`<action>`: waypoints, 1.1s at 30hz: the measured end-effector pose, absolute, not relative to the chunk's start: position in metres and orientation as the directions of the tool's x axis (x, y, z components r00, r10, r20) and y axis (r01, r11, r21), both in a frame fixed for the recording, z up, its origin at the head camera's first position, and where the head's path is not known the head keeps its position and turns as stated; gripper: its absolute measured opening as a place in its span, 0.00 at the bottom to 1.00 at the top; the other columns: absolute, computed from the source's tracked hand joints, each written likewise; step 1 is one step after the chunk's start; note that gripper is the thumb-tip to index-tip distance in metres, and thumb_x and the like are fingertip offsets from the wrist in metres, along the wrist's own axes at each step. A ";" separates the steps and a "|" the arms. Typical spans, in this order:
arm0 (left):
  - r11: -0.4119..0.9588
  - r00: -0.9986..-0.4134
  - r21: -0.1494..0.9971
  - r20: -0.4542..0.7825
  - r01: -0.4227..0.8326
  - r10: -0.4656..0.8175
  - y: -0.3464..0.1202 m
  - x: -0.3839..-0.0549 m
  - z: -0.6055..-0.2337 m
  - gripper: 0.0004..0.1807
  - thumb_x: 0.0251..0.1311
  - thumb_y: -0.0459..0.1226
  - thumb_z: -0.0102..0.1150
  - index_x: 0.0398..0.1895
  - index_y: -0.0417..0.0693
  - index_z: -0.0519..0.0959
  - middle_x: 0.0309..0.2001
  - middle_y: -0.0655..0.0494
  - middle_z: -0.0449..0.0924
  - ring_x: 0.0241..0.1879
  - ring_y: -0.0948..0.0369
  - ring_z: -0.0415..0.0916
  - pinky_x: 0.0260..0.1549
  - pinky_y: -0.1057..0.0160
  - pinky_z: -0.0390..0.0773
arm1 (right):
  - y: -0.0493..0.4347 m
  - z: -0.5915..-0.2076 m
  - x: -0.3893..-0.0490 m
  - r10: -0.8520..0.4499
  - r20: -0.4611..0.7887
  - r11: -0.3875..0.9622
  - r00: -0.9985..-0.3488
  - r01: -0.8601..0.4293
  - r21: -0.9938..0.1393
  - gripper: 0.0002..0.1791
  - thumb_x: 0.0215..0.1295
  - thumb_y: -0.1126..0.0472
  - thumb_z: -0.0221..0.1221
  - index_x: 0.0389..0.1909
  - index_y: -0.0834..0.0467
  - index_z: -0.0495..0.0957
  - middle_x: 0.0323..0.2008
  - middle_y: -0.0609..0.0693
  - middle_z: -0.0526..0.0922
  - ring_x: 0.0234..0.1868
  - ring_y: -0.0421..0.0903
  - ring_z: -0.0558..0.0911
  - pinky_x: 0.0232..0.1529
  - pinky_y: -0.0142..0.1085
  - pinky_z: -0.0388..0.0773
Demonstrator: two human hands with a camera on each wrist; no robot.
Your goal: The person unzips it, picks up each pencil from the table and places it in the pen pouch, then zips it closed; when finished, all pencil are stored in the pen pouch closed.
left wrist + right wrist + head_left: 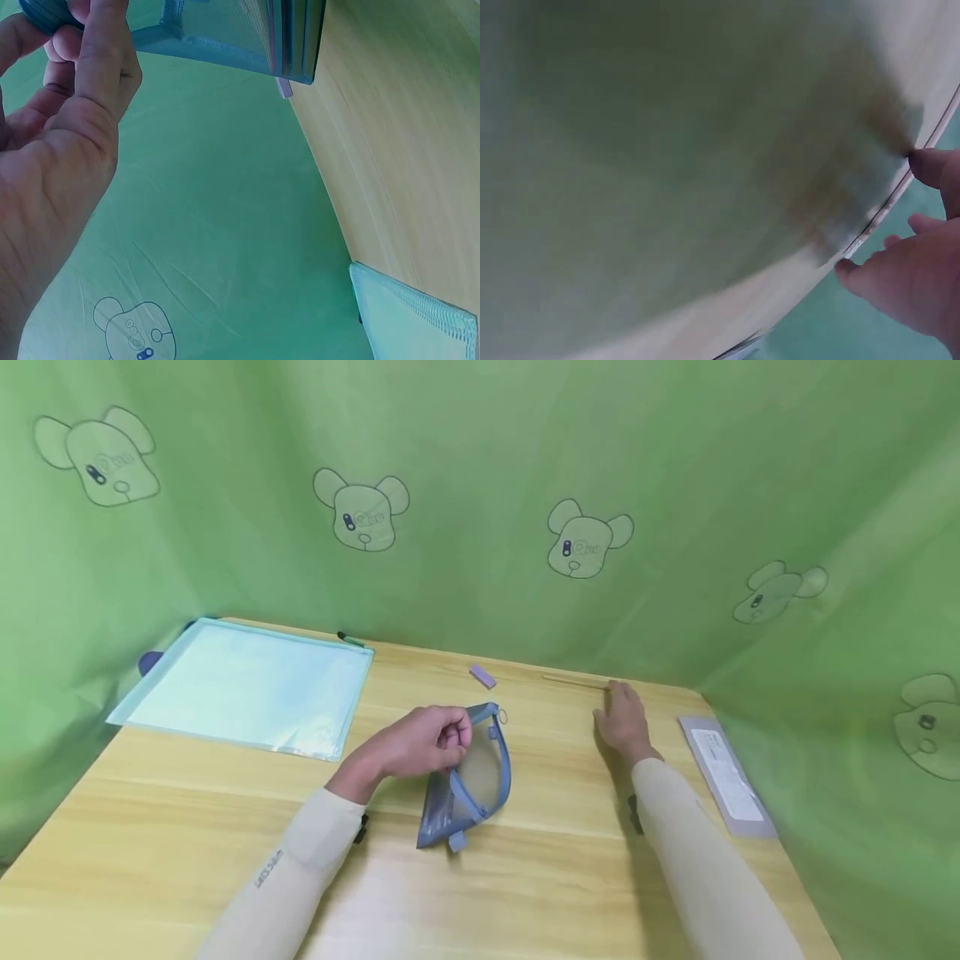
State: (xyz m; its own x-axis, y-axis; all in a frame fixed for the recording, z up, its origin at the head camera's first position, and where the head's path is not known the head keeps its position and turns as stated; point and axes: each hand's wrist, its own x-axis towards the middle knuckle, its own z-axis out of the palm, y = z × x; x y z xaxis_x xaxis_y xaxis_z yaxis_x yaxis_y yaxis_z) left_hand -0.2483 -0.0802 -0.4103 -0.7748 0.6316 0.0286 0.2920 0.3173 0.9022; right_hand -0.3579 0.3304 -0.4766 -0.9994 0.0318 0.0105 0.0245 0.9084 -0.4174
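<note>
My left hand [423,743] pinches the edge of a blue zip pouch [504,772], which stands tilted on the table with its mouth spread apart. In the left wrist view, the fingers curl over the blue pouch [225,34], whose sides are see-through mesh. At the back right, my right hand [626,718] reaches down to the table, its fingertips right at one end of a thin tan stick [573,681]. The right wrist view has the thumb and forefinger spread apart near the table's edge, with shadow over the wood. A small purple block [482,677] lies behind the pouch.
A large light-blue zip folder [247,685] lies at the back left, a dark pull tab [350,640] at its corner. On the right lies a flat grey-purple box [727,777] with a white label. Green curtain [480,527] rises around the wooden table [540,885].
</note>
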 end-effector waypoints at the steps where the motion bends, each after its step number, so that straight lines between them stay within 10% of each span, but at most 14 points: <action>1: 0.319 -0.772 0.901 0.028 0.295 0.635 -0.081 -0.248 -0.410 0.07 0.66 0.24 0.58 0.42 0.42 0.77 0.30 0.58 0.71 0.32 0.63 0.71 0.30 0.70 0.75 | 0.329 -0.478 -0.361 0.032 0.011 0.913 -0.999 0.025 -0.407 0.39 0.78 0.63 0.53 0.83 0.70 0.50 0.84 0.74 0.47 0.85 0.74 0.48 0.84 0.69 0.46; 17: 0.349 -0.757 0.871 0.039 0.346 0.652 -0.084 -0.250 -0.414 0.07 0.67 0.26 0.60 0.41 0.46 0.77 0.30 0.58 0.73 0.31 0.64 0.71 0.31 0.70 0.75 | 0.314 -0.479 -0.376 -0.057 -0.013 0.977 -0.998 -0.053 -0.206 0.31 0.83 0.60 0.52 0.81 0.63 0.60 0.77 0.70 0.68 0.78 0.72 0.67 0.82 0.75 0.35; 24: 0.351 -0.757 0.870 0.038 0.346 0.652 -0.085 -0.251 -0.414 0.08 0.67 0.25 0.59 0.41 0.47 0.78 0.30 0.58 0.73 0.32 0.64 0.71 0.32 0.70 0.75 | 0.311 -0.478 -0.361 -0.054 -0.028 0.939 -0.998 -0.041 -0.341 0.23 0.80 0.62 0.55 0.70 0.69 0.72 0.65 0.71 0.75 0.65 0.71 0.76 0.73 0.68 0.69; 33: 0.355 -0.759 0.870 0.033 0.342 0.650 -0.086 -0.253 -0.414 0.07 0.68 0.26 0.59 0.41 0.47 0.78 0.31 0.57 0.74 0.33 0.63 0.72 0.33 0.69 0.77 | 0.298 -0.472 -0.331 -0.092 -0.063 0.874 -0.994 -0.050 -0.482 0.23 0.73 0.70 0.59 0.67 0.69 0.74 0.61 0.70 0.81 0.62 0.67 0.81 0.67 0.59 0.80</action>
